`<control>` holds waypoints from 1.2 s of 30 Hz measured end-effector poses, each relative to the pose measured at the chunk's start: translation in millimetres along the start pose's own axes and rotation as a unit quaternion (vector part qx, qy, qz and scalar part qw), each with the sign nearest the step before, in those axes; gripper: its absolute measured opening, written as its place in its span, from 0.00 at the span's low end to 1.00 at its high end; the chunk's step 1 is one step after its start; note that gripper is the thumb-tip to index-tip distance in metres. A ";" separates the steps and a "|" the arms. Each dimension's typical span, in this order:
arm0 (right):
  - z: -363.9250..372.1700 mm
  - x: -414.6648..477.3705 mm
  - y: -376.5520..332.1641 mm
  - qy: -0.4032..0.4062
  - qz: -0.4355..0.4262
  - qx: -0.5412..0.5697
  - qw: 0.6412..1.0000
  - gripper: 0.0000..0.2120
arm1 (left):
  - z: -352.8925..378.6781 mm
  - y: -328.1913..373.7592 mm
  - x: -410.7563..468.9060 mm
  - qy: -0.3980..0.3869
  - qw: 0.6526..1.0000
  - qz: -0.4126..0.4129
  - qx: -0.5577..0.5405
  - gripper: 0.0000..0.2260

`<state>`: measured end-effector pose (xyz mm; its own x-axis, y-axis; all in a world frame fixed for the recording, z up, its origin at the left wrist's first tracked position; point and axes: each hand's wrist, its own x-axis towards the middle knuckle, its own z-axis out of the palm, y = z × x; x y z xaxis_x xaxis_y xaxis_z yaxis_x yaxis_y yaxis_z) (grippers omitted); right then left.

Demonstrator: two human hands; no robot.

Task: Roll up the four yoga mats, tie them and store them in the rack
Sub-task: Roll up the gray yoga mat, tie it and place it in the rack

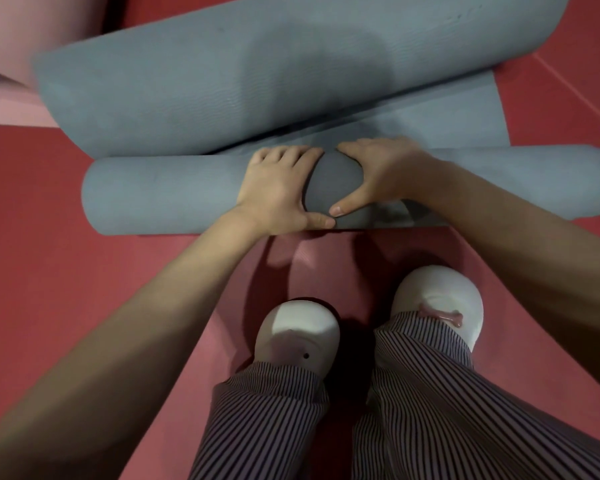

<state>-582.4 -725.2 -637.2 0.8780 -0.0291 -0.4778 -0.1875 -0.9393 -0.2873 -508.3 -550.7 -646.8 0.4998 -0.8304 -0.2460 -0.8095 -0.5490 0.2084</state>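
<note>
Left hand (278, 190) and right hand (378, 174) are laid side by side on the middle of the grey-blue yoga mat roll (160, 192). The palms are pressed down, the fingers draped over its far side, the thumbs almost met on the near side, and nothing is clenched. The roll's long axis is set crosswise, left to right, just beyond the white shoes (302, 330). A flat stretch (447, 123) is left directly ahead, so a forward push by both hands is judged needed. Beyond it the way is taken by a bulging grey-blue mat surface (222, 74); whether it is the same mat cannot be told. A pink mat (7, 98) is seen far left.
</note>
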 end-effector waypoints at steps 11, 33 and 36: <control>39.2 -27.9 -12.8 0.143 -0.005 -0.111 0.983 0.56 | 13.8 13.9 -17.3 0.082 0.997 0.004 -0.002 0.44; 39.3 -22.9 -4.0 0.191 -0.031 -0.087 0.977 0.50 | -16.4 -20.1 54.8 -0.034 0.963 -0.241 -0.115 0.40; 20.0 -14.5 -2.7 0.112 -0.023 -0.068 0.991 0.51 | -18.1 -27.9 56.4 -0.031 0.972 -0.203 -0.113 0.32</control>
<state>-603.5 -715.5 -646.1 0.9627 -0.0454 -0.2666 -0.0971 -0.9782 -0.1838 -451.9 -584.0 -649.4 0.7389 -0.5375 -0.4064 -0.4579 -0.8430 0.2824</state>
